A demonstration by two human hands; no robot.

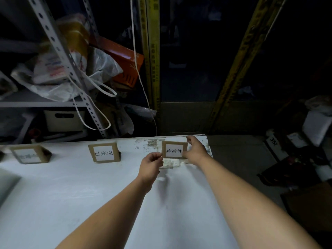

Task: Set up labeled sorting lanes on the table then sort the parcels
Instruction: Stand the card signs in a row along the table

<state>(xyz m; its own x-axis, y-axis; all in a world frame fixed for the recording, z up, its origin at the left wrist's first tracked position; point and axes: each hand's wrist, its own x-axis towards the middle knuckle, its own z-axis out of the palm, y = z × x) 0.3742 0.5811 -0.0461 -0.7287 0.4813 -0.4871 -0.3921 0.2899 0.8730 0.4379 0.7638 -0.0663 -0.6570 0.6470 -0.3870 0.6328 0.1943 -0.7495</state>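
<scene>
While both arms reach across the white table (89, 194), the person sets a third label card (174, 150) near its far right corner. The left hand (151, 165) pinches the card's lower left corner; the right hand (195, 150) wraps the right edge, fingers curled behind it. Two other cards stand along the far edge: a middle card (104, 152) and a blurred left card (28, 154) whose print I cannot read. It looks like thin cardboard with paper glued on: light, fairly stiff, easily tipped, probably propped by a fold behind. Holding it by the side edges seems safest. No parcels lie on the table yet.
</scene>
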